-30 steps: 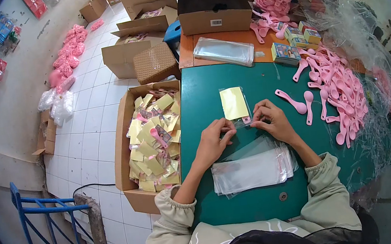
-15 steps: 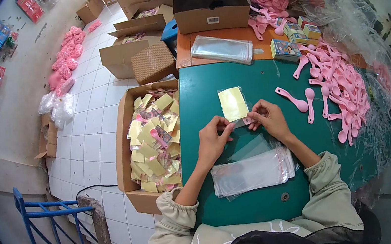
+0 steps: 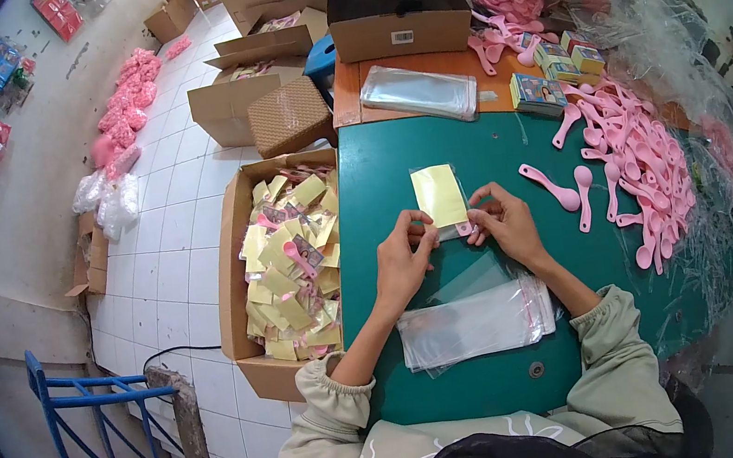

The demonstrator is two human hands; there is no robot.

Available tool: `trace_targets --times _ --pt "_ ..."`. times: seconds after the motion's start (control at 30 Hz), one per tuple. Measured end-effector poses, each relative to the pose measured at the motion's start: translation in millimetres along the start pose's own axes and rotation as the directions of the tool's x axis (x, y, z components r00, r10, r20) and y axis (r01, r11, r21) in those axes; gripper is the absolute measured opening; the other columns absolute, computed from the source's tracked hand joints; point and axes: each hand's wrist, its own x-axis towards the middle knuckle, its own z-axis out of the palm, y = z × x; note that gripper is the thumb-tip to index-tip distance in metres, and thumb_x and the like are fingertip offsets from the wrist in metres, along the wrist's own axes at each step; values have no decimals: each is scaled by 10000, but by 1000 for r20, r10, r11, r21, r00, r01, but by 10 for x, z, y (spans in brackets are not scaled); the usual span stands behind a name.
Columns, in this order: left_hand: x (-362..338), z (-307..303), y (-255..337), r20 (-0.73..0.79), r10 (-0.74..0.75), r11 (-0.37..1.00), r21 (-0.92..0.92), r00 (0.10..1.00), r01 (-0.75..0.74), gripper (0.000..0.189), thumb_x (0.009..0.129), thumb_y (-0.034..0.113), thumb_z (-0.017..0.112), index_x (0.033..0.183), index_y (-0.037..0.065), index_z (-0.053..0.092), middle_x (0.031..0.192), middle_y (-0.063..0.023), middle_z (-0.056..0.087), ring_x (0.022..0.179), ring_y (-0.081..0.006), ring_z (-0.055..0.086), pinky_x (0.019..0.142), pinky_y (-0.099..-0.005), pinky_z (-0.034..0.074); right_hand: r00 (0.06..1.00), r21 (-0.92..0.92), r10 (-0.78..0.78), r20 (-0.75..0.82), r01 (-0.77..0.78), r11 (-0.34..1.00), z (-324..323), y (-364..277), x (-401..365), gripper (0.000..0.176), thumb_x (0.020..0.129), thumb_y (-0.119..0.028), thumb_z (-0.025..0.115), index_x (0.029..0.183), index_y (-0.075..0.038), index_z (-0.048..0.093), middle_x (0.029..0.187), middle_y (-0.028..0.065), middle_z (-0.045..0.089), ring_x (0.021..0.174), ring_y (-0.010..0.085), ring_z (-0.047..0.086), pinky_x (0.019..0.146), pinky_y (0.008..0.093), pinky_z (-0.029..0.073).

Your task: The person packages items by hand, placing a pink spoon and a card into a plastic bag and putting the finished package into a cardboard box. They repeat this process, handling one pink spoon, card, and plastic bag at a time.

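Observation:
A clear plastic bag (image 3: 455, 231) with a pale yellow card (image 3: 440, 195) inside lies on the green table, a bit of pink showing at its lower right corner. My left hand (image 3: 405, 257) pinches the bag's lower left edge between thumb and fingers. At the lower right corner my right hand (image 3: 509, 226) has its fingers closed on the same bag. Below both hands rests a stack of empty clear bags (image 3: 474, 324). Several loose pink spoons (image 3: 553, 189) lie to the right of my right hand.
Pink spoons are heaped (image 3: 642, 153) at the right, beside crumpled plastic. Stacks of small cards (image 3: 538, 92) and a pile of clear bags (image 3: 419, 92) sit at the back. A cardboard box (image 3: 237, 341) full of filled packets stands against the table's left side.
My left fingers have shifted slightly up onto the bag's lower edge. The pink bit at the lower right corner shows more clearly now. Both hands stay at the bag.

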Motion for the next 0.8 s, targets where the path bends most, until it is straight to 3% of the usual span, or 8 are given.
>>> trace_targets --times 0.2,0.23,0.4,0.5,0.57,0.67,0.73,0.8 --pt "-1 -73 -54 -7 5 1000 -10 1000 -5 333 865 116 594 1192 82 545 851 -65 626 683 -90 590 491 -229 473 995 -80 17 98 -9 997 -70 -29 16 234 855 -47 575 1079 19 573 743 101 639 616 151 633 528 258 512" --pt "-11 -193 -53 7 -24 999 -33 1000 24 353 867 123 593 1214 96 540 859 -59 623 670 -83 573 495 -223 458 995 -259 -82 62 96 961 -137 -68 39 251 838 -54 592 1079 13 573 779 111 627 668 177 628 573 275 511" --pt "-415 -1072 -43 -283 -3 986 -163 959 -45 392 885 70 546 1273 108 517 921 -17 602 633 -18 468 504 -164 370 922 -851 -388 1 205 484 -727 -177 157 343 754 -100 664 1077 -22 579 952 152 541 924 299 549 791 365 466" --pt "-677 -1543 -166 -446 -89 996 -61 891 69 390 870 109 583 1251 59 518 1058 -27 608 749 -66 549 607 -214 439 958 -901 -285 33 153 407 -948 -62 164 339 756 -105 670 1072 -17 586 966 164 525 920 333 536 846 370 433" --pt "-721 -1952 -911 -478 96 939 335 873 80 398 856 153 604 1225 31 521 1041 -100 612 841 -176 604 726 -304 473 966 -899 -249 67 166 405 -929 -103 183 321 766 -98 645 1071 -22 578 941 157 543 896 331 550 810 398 448" --pt "-747 -1755 -595 -409 294 613 774 864 157 388 840 174 617 1180 7 533 1037 -160 605 899 -298 609 824 -365 455 966 -905 -250 65 162 392 -835 -244 152 291 774 -77 613 1057 -22 573 906 148 559 870 318 567 783 405 464" --pt "-612 -1338 27 -286 194 881 472 938 -38 341 836 193 622 1113 4 561 1037 -175 598 913 -341 599 846 -389 447 953 -877 -301 42 180 446 -740 -435 95 248 787 -52 582 1032 -14 579 877 147 578 826 309 590 759 389 478" --pt "-466 -900 343 41 239 801 556 970 -221 351 858 215 612 1122 -4 542 1016 -145 592 883 -272 615 758 -360 496 945 -785 -328 17 216 581 -672 -621 39 219 801 -40 573 1017 -6 577 866 141 598 801 272 620 713 353 497"
